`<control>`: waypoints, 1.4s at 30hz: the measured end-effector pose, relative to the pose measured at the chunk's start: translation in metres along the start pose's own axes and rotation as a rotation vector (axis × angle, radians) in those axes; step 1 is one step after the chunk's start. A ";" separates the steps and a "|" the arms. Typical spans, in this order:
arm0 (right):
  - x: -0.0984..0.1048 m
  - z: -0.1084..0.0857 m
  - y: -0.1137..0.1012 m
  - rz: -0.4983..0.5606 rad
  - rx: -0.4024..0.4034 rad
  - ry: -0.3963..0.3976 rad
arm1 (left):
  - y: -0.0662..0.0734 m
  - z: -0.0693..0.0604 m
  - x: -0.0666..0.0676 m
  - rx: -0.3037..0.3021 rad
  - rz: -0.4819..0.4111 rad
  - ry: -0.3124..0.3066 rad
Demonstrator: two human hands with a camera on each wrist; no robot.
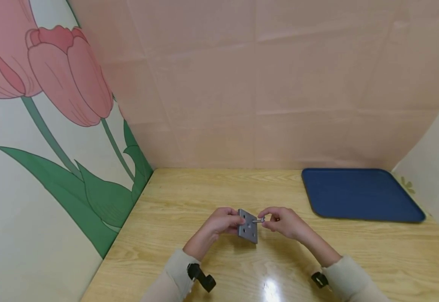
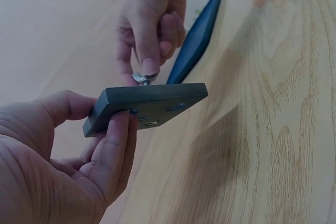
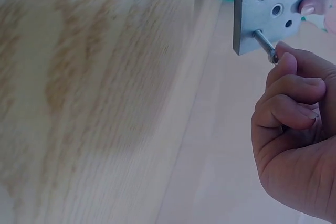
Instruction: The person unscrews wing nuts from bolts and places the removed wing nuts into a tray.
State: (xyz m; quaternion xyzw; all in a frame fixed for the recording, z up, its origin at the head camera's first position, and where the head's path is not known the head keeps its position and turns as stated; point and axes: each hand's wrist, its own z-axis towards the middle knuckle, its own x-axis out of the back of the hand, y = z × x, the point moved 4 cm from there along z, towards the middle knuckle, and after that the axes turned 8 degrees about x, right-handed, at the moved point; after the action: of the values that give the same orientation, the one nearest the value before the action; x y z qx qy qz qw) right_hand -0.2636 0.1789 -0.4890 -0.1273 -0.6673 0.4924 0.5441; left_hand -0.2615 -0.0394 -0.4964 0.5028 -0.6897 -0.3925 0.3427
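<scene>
A square grey metal plate (image 1: 247, 227) with several round holes is held up above the table, tilted on edge. My left hand (image 1: 225, 221) grips it by one side, thumb on one face and fingers (image 2: 116, 148) on the other. A silver wing screw (image 3: 265, 45) stands out from a corner hole of the plate (image 3: 270, 11), its shank partly in view. The thumb and index finger of my right hand (image 1: 284, 222) pinch its outer end. In the left wrist view the winged head (image 2: 144, 78) shows just above the plate's edge, under the right fingertips.
A blue tray (image 1: 363, 195) lies at the back right of the wooden table (image 1: 189, 193). A wall with painted tulips (image 1: 68, 75) rises on the left, and a pinkish sheet (image 1: 253, 84) covers the back. Dark cameras are strapped to both wrists.
</scene>
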 end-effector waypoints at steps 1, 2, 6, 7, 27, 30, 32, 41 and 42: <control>0.000 0.000 0.000 0.002 0.002 0.001 | 0.000 0.000 0.000 0.000 0.000 0.000; 0.000 0.000 -0.001 0.001 0.005 0.002 | 0.000 0.000 0.000 0.000 0.000 0.000; 0.001 0.000 -0.002 -0.001 0.019 0.004 | 0.001 0.000 0.000 -0.009 -0.003 -0.004; 0.001 0.000 -0.002 0.000 0.022 0.005 | 0.001 0.000 0.000 -0.012 -0.006 -0.006; -0.001 -0.001 0.002 0.083 -0.190 0.028 | 0.001 -0.001 0.001 -0.022 0.005 -0.003; -0.001 0.000 0.003 0.084 -0.194 0.021 | 0.001 -0.001 0.000 -0.024 0.007 -0.003; -0.002 0.000 0.004 0.084 -0.197 0.018 | 0.002 -0.001 0.000 -0.025 0.007 -0.004; -0.003 -0.001 0.003 0.089 -0.189 0.011 | 0.001 -0.001 0.001 -0.026 0.000 -0.002; -0.003 -0.001 0.002 0.086 -0.180 0.008 | 0.001 0.000 0.001 -0.026 0.000 -0.002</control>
State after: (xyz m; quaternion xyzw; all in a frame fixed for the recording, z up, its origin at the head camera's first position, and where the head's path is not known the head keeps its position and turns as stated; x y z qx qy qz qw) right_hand -0.2625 0.1786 -0.4927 -0.2061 -0.7006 0.4528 0.5115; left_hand -0.2616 -0.0401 -0.4954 0.4978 -0.6848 -0.4022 0.3485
